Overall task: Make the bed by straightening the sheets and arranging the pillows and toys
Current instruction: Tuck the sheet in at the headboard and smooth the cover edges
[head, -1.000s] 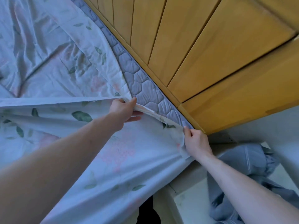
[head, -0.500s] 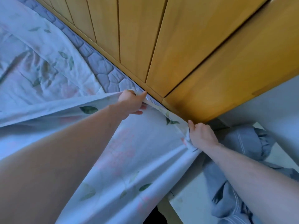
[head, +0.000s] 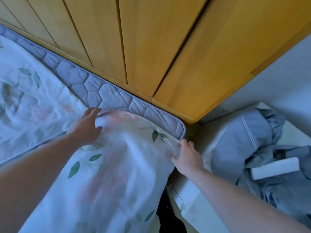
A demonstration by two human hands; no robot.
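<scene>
Right hand (head: 186, 157) pinches sheet (head: 117, 165) edge (left hand (head: 87, 126) flat on it)

Daylight is soft, cool, even. Warm sheen on the wood panels (head: 168, 47); no hard shadows. Left hand (head: 87, 126) and sheet (head: 117, 165) motion-blurred. Wide-angle lens bends straight lines near the edges.

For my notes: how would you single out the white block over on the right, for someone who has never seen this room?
Start at the wooden headboard and follow it down to the mattress corner. Right of that corner lies a heap of grey bedding. The white block rests on that heap: flat, hard-edged and plain white, unlike the soft crumpled cloth around it.
</scene>
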